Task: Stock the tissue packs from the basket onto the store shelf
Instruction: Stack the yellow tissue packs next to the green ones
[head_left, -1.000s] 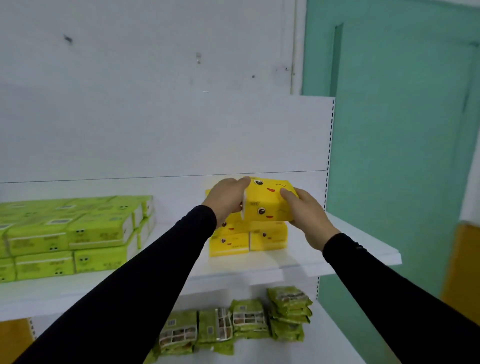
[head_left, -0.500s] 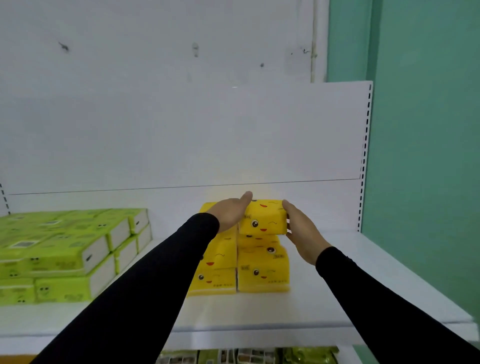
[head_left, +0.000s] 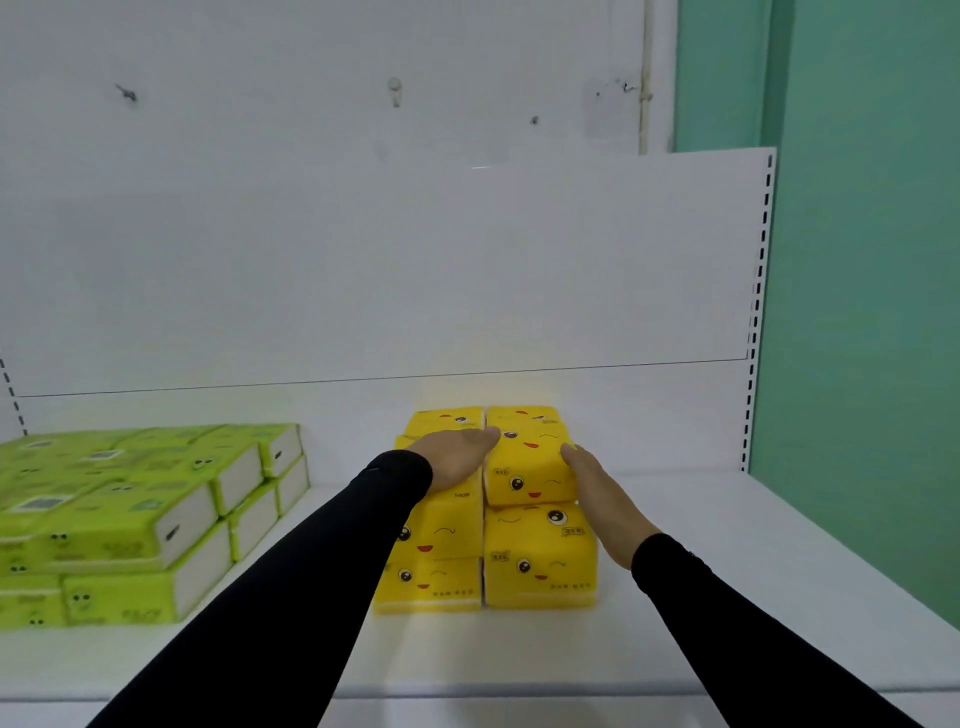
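A yellow tissue pack (head_left: 527, 462) with a cartoon face sits on top of the right-hand column of a stack of yellow packs (head_left: 488, 551) on the white shelf (head_left: 691, 571). My left hand (head_left: 457, 454) lies flat, fingers straight, against the pack's left side, over the left column. My right hand (head_left: 597, 499) is flat against the pack's right side, fingers extended. Both sleeves are black. The basket is out of view.
A block of green tissue packs (head_left: 119, 519) fills the shelf's left part, two layers high. The shelf's white back panel (head_left: 415, 270) rises behind. A teal wall (head_left: 872, 312) stands to the right of the shelf's slotted upright.
The yellow pack came down from in front of the stack and now rests on the right column. Both hands went from gripping it to lying flat at its sides. The view moved closer.
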